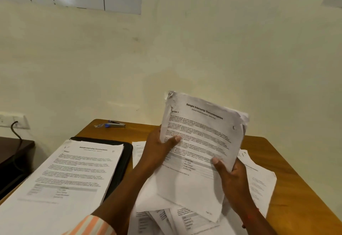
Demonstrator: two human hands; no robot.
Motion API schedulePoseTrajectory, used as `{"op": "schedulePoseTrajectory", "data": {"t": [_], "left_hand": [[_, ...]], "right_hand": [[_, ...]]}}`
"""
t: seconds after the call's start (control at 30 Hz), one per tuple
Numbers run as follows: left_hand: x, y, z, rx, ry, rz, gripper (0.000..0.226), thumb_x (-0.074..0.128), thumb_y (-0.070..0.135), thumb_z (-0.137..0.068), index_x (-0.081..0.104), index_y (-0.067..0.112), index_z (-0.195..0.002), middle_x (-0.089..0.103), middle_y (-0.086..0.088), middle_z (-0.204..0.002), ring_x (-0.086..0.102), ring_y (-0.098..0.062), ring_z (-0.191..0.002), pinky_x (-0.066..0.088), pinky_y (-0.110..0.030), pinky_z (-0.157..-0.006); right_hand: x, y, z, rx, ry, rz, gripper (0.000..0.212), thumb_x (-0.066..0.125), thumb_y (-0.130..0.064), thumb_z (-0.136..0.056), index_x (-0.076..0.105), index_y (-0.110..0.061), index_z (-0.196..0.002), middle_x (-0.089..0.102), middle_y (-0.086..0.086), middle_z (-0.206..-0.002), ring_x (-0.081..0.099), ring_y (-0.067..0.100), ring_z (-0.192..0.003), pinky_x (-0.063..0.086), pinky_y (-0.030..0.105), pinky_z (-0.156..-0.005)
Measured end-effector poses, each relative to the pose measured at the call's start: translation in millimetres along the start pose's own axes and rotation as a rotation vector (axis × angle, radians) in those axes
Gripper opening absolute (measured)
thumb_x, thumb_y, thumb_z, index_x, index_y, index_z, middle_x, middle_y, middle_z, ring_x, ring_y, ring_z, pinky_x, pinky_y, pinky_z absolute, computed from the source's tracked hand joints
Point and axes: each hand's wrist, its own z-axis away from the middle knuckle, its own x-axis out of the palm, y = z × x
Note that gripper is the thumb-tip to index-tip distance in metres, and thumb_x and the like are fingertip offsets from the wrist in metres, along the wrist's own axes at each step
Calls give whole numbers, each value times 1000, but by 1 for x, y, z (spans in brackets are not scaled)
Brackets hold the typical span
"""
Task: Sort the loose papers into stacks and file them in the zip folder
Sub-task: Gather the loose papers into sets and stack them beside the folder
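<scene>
I hold up a printed bundle of papers (199,142) headed "Sample Internship Documentation", tilted, above the table. My left hand (159,147) grips its left edge with the thumb on the front. My right hand (231,177) grips its lower right edge, thumb on the page. The bundle's top left corner is torn and creased. A neat stack of the same printed pages (64,175) lies at the left on top of a black zip folder (122,158). Loose papers (259,179) lie scattered under and right of my hands.
A blue and silver stapler (114,124) sits at the far edge of the wooden table (296,188), near the cream wall. A dark side table (13,149) and a wall socket with a cable (13,121) are at the left.
</scene>
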Motion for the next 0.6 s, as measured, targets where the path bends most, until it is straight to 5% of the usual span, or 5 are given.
{"op": "schedulePoseTrajectory", "data": {"t": [0.2,0.37,0.5,0.6], "left_hand": [[5,14,4,69,19,46,29,75,26,-84,64,23,-111,78,14,-98,76,-14,-91,60,-23,-68],[16,19,7,203,96,34,38,72,34,-80,61,27,-116,75,15,-100,72,-4,-95,59,-20,-71],[20,-14,4,124,138,-36,43,74,37,-83,54,35,-121,68,13,-114,70,-12,-101,60,-21,-76],[19,-38,4,32,126,-104,53,78,46,-83,53,32,-128,66,11,-117,68,-14,-105,60,-20,-76]], "right_hand": [[-10,-16,-1,-83,83,21,22,72,-18,-86,62,-28,-102,74,-8,-96,74,17,-82,61,33,-71],[-16,-27,3,-172,119,7,31,71,-28,-78,62,-24,-108,72,-8,-98,73,12,-79,62,25,-62],[-7,-7,2,-37,54,9,36,73,-35,-75,64,-27,-109,75,0,-100,74,23,-87,63,48,-76],[-1,7,1,30,49,-10,48,76,-39,-74,65,-24,-118,75,-4,-108,73,21,-97,62,47,-82]]}}
